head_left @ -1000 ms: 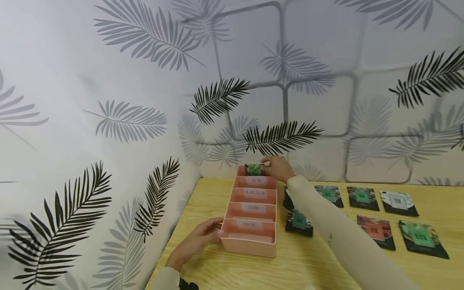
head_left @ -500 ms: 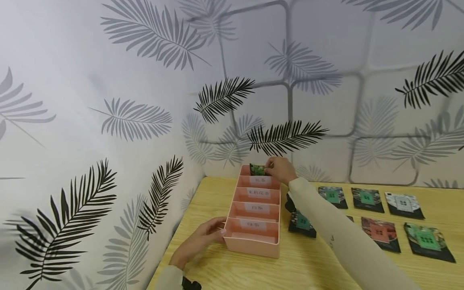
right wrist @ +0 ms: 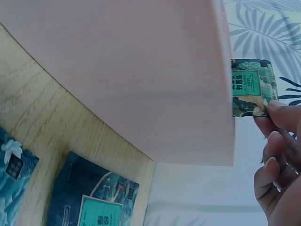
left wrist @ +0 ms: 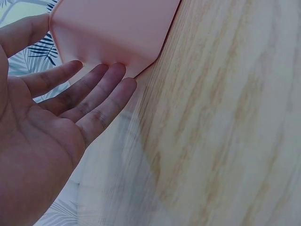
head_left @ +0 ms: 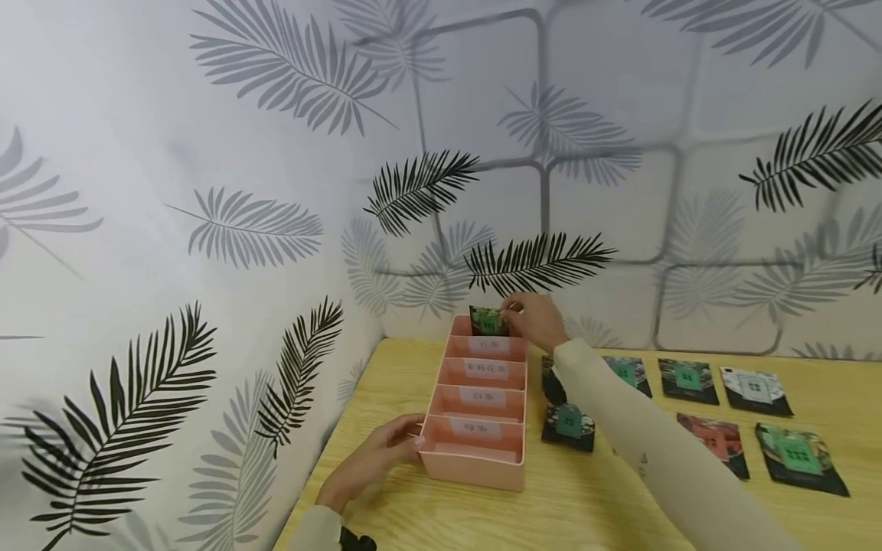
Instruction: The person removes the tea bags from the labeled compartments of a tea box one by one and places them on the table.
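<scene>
A long pink divided box stands on the wooden table, with labelled slots running from front to back. At its rearmost slot, my right hand pinches the right edge of a small green-and-black tea packet between thumb and fingers. The packet stands upright, its lower part hidden behind a divider. In the right wrist view the packet shows a green label beyond the box wall. My left hand is at the near left corner; in the left wrist view, its fingertips touch the box's outer side.
Several flat packets lie right of the box, among them a red one, a green one, a white one and a dark one close to the box. My right forearm crosses above some. A leaf-patterned wall rises behind.
The packet has risen slightly at the rear slot and shows more of its green label. My right hand keeps its pinch. My left hand stays at the box's corner.
</scene>
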`<move>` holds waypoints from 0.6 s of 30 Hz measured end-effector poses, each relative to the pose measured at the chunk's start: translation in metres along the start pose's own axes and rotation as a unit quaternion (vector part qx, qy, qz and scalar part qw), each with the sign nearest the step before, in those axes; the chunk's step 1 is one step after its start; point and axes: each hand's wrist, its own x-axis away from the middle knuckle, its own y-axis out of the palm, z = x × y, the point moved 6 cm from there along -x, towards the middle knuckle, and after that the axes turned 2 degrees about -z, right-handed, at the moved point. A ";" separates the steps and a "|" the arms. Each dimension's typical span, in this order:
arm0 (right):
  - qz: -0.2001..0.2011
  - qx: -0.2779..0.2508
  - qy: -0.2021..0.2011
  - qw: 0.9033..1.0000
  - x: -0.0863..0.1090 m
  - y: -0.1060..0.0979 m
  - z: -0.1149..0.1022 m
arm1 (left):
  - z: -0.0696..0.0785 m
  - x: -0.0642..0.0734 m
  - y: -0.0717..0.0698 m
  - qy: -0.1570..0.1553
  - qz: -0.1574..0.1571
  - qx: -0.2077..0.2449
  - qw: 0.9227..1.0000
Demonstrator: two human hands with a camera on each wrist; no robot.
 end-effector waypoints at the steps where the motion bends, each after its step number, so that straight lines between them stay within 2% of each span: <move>1: 0.007 -0.002 -0.005 1.000 0.000 -0.003 -0.001 | 0.000 0.000 0.000 0.003 0.001 -0.002 1.000; 9: 0.039 -0.023 -0.026 0.999 0.008 -0.024 -0.005 | 0.003 -0.002 0.004 0.003 0.000 -0.007 1.000; 15: 0.059 -0.028 -0.039 0.997 0.014 -0.038 -0.006 | 0.002 -0.002 0.004 -0.022 0.011 -0.015 1.000; 18: 0.065 -0.035 -0.044 0.996 0.018 -0.045 -0.007 | 0.003 -0.001 0.005 -0.025 0.010 -0.016 1.000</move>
